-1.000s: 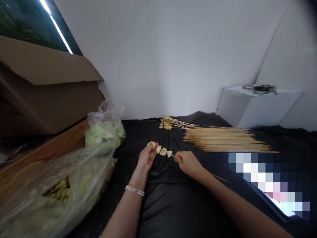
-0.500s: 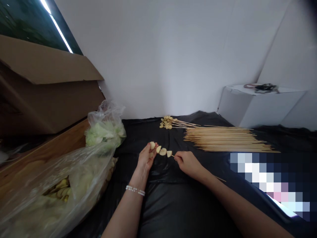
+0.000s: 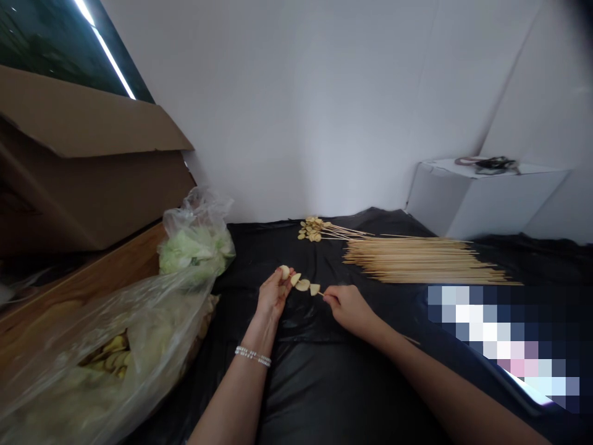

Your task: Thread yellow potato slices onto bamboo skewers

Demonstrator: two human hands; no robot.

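My right hand (image 3: 351,309) grips a thin wooden skewer (image 3: 320,293) near the slices, its rear part running back under the forearm. Several pale slices, which look like potato, are threaded along it, one of them a middle slice (image 3: 302,285). At the skewer's far end, my left hand (image 3: 271,298) is closed around a pale slice (image 3: 285,271) with thumb and fingers. Whether the tip has pierced that slice is hidden. A beaded bracelet circles the left wrist.
Beyond the hands lie loaded skewers (image 3: 313,229) and a broad row of bare skewers (image 3: 417,261) on black sheeting. Left are an open plastic bag of slices (image 3: 157,315), a bag of pale green vegetables (image 3: 192,247) and a cardboard box (image 3: 97,191). Right stands a white box (image 3: 491,201).
My right hand and the threaded slices have shifted slightly left, towards my left hand. The left hand has hardly moved.
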